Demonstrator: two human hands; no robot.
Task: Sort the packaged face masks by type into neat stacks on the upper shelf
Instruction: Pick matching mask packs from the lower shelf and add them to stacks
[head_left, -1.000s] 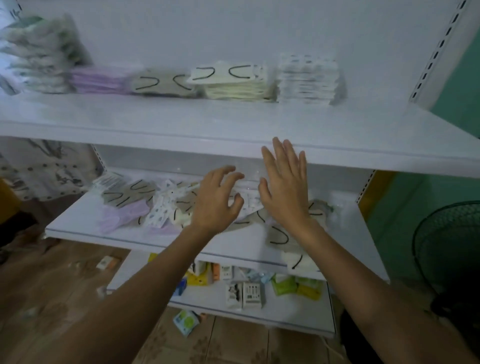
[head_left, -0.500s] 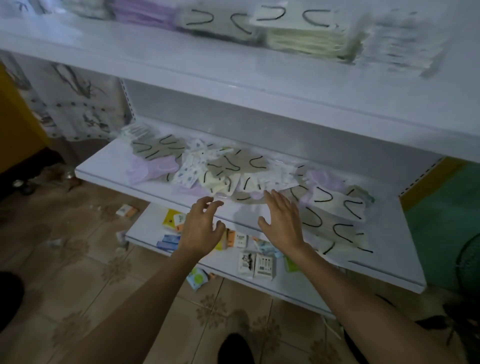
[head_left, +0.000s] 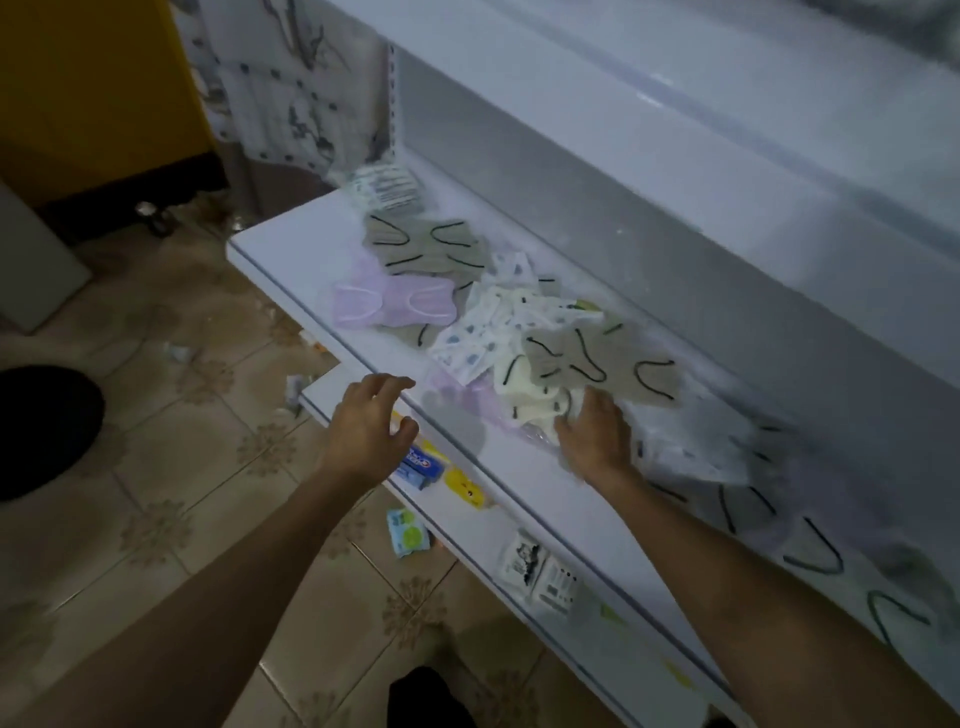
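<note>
Loose packaged masks cover the middle shelf (head_left: 291, 249): a purple one (head_left: 395, 306), grey ones with black ear loops (head_left: 426, 249), white patterned ones (head_left: 483, 332), a cream one (head_left: 524, 400) and another grey one (head_left: 613, 364). My right hand (head_left: 592, 431) lies palm down on the pile beside the cream mask, its fingertips tucked among the packages. My left hand (head_left: 371, 426) hovers over the shelf's front edge, fingers loosely bent, holding nothing. Only the front edge of the upper shelf (head_left: 727, 171) shows; its stacks are out of view.
A printed white pack (head_left: 387, 187) lies at the shelf's back left corner. The lower shelf holds a toothpaste box (head_left: 423, 465), a yellow pack (head_left: 465, 486) and small white packs (head_left: 540, 571). A green packet (head_left: 408, 530) lies on the tiled floor. A yellow cabinet (head_left: 93, 78) stands far left.
The view has dropped from the upper shelf to the middle one. My right hand has come down onto the mask pile; my left hand has moved to the shelf's front edge.
</note>
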